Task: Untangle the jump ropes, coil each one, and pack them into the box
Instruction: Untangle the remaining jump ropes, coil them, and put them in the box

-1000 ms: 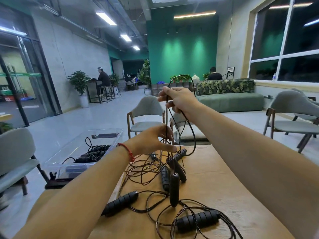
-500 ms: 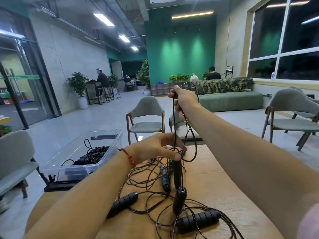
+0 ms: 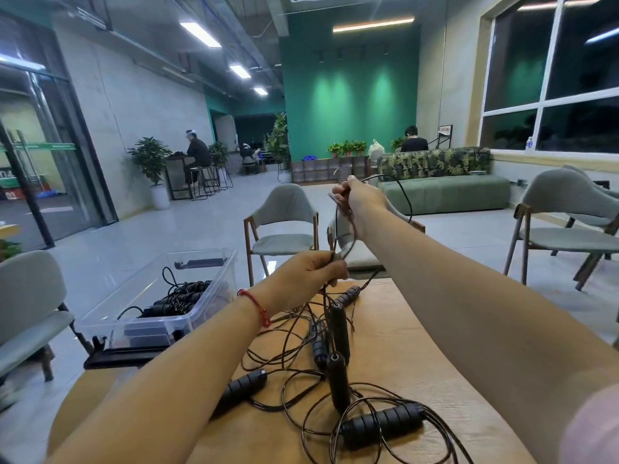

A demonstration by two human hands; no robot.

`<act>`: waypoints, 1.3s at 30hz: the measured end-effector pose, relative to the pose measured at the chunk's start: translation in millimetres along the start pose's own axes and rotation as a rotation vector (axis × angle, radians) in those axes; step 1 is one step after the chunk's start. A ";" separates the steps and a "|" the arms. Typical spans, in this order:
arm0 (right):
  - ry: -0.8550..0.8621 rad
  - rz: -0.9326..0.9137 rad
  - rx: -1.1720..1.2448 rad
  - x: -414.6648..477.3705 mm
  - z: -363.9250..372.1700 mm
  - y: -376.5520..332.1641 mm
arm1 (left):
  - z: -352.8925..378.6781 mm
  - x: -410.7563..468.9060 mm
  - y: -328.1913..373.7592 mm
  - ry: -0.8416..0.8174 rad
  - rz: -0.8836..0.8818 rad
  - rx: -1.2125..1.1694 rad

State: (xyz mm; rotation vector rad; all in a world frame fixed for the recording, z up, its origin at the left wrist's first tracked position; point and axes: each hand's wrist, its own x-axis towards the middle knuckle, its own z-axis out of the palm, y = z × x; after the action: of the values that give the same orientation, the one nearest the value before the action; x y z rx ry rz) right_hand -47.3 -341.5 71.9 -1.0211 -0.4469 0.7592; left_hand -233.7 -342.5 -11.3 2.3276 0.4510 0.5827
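Note:
Several black jump ropes (image 3: 335,390) lie tangled on the wooden table (image 3: 395,333), with thick ribbed handles (image 3: 382,426) and smooth slim handles (image 3: 338,329) among loops of thin cord. My right hand (image 3: 356,199) is raised above the table's far edge and pinches a cord that loops out to the right. My left hand (image 3: 308,274) is lower, just over the pile, and pinches the same cord where it drops toward the slim handles. A clear plastic box (image 3: 160,296) stands at the left, holding coiled black ropes (image 3: 182,298).
The box rests on a dark lid on a grey chair (image 3: 30,313) left of the table. Two grey chairs (image 3: 284,222) stand right behind the table's far edge, another (image 3: 566,219) at the right. People sit far back in the room.
My right hand has risen and moved right, drawing the cord taut. My left hand has slid up along the cord. The slim handles have shifted slightly on the pile.

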 end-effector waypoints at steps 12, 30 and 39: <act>-0.445 -0.149 -0.733 -47.5 -24.8 27.7 | -37.8 34.3 3.6 0.480 -0.092 -0.057; -0.226 0.021 0.128 -36.1 -24.2 -5.9 | -105.3 49.6 33.8 0.573 -0.212 -0.626; -0.112 -0.218 -0.375 -9.9 -45.6 -12.4 | -116.0 48.1 -11.0 0.670 -0.310 -0.502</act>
State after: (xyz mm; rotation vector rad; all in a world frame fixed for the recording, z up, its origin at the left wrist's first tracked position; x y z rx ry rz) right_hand -19.6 -379.7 61.6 -1.2564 -0.8056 0.5483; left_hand -255.4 -250.1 71.7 1.5106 0.8386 1.1665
